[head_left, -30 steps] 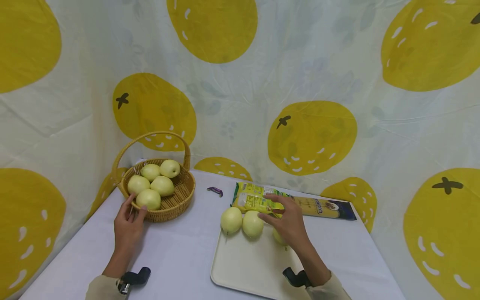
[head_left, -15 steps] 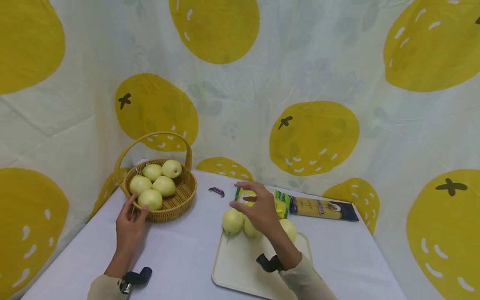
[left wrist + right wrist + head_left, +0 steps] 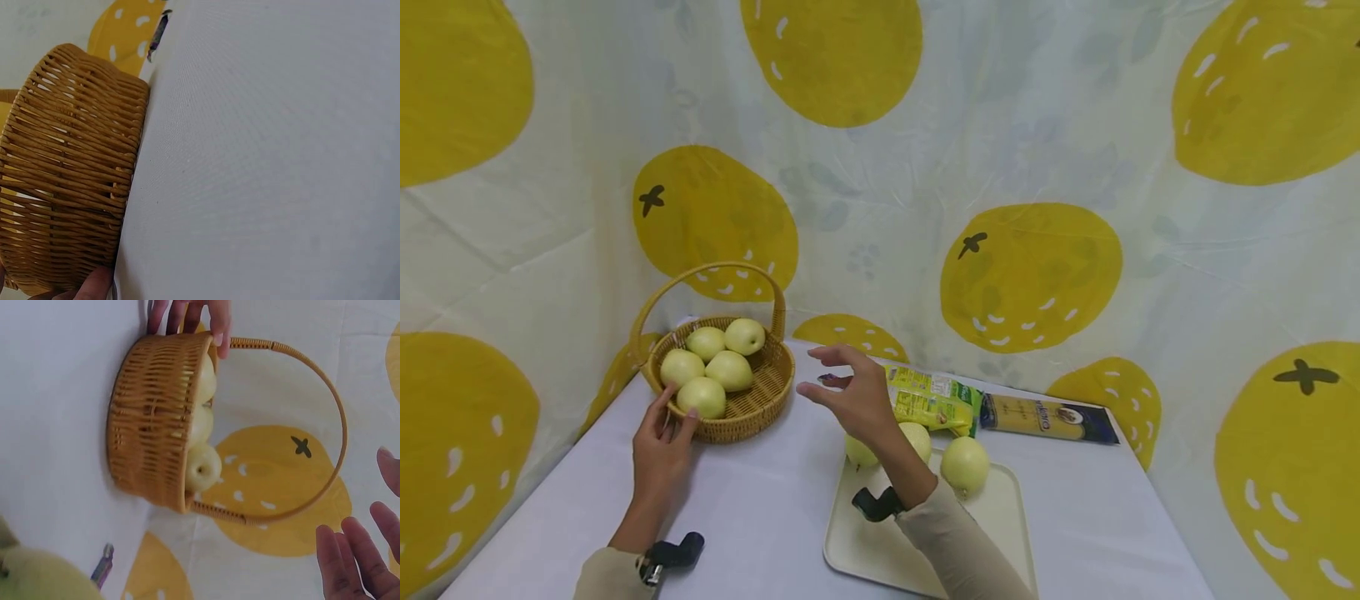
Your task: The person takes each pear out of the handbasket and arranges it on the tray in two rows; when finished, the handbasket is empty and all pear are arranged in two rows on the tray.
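Observation:
My left hand (image 3: 661,454) grips the near-left rim of a round wicker basket (image 3: 741,427), with a fingertip over the rim in the right wrist view. Several pale yellow-green pears (image 3: 702,397) lie inside the basket. My right hand (image 3: 853,396) is raised in the air between basket and tray, thumb and fingers spread apart with nothing between them. Below its wrist, a cream tray (image 3: 880,542) bears a pear (image 3: 965,465) on its right side. Two more pears at its far edge are partly hidden by my right arm.
A yellow-green food packet (image 3: 932,400) lies behind the tray. Right of it is a long blue-and-tan pack (image 3: 1048,418). A small purple-wrapped sweet (image 3: 102,565) lies on the white tablecloth (image 3: 760,517). The basket's tall handle (image 3: 711,267) arches up before a lemon-print curtain.
My right hand has moved left from above the tray's pears toward the basket, staying empty. The right-hand pear is now uncovered. My left hand keeps its place at the basket.

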